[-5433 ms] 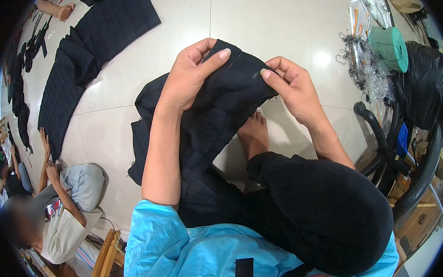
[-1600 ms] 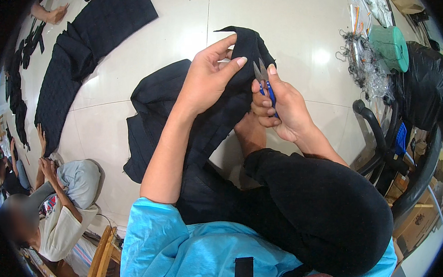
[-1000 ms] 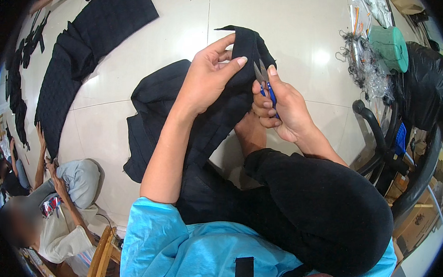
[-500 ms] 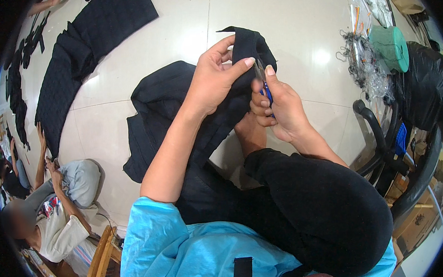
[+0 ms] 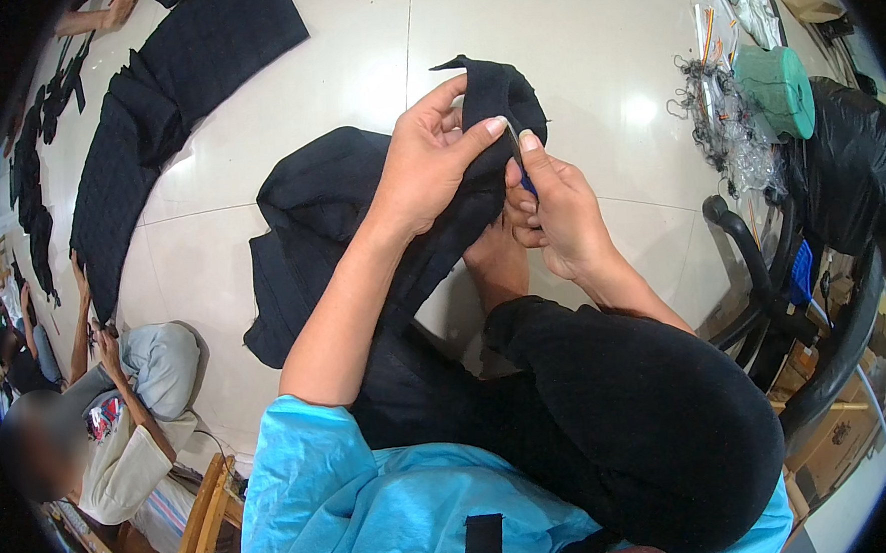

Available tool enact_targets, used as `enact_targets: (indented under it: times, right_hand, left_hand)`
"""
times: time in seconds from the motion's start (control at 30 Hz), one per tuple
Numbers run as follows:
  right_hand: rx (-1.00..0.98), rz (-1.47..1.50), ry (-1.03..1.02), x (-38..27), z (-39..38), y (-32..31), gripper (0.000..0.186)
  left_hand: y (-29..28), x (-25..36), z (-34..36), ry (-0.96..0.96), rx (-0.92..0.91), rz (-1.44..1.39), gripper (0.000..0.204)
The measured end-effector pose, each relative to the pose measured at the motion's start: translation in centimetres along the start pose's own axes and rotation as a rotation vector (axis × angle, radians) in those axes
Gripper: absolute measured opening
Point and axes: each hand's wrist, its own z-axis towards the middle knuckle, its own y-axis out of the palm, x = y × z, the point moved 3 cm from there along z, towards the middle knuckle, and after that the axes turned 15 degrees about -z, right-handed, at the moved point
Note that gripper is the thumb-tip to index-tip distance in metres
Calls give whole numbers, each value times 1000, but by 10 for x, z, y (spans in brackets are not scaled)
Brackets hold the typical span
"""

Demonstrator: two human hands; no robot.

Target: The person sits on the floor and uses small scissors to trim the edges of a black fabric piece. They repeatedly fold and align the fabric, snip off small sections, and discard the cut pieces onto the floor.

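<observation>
A large piece of black fabric (image 5: 319,198) spreads over the floor and up across my lap. My left hand (image 5: 425,167) pinches its raised, curled end between thumb and fingers, holding it up above the floor. In my right hand (image 5: 563,208) is a pair of small thread snips (image 5: 527,179) with blue handles, mostly covered by my fingers. Their narrow metal tip points up at the fabric edge beside my left thumb. Whether the blades touch the cloth I cannot make out. My bare foot (image 5: 497,259) is just behind my right hand.
Another long black fabric piece (image 5: 159,121) lies on the tiled floor at left, by a seated person (image 5: 121,434) and a wooden stool (image 5: 201,524). At right are a green spool (image 5: 776,92), tangled plastic scraps (image 5: 721,127), a black bag (image 5: 858,165) and a black chair base (image 5: 748,261).
The snips have turned in my right hand, so less of the blades and blue handles shows. My left hand keeps its pinch on the fabric almost unmoved.
</observation>
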Motion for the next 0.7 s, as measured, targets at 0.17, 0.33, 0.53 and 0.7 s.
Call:
enact_targets:
  times: [0.17,0.33,0.53,0.7]
  right_hand:
    - [-47,90,44,2,-1,-1,47]
    - [77,205,-235,-5,-1,-24,49]
    - [865,-1007,-386,71,87,-160,46]
    - [1072,-1530,-584,83,76,-158,42]
  left_hand:
    - [1,2,0,-24,-5,1,50]
    - [-5,8,2,-9,-46,-103,48]
    - [1,18,1,-106,-58,-93,55]
    - [-2,18,-2,-111,-43,-56,58]
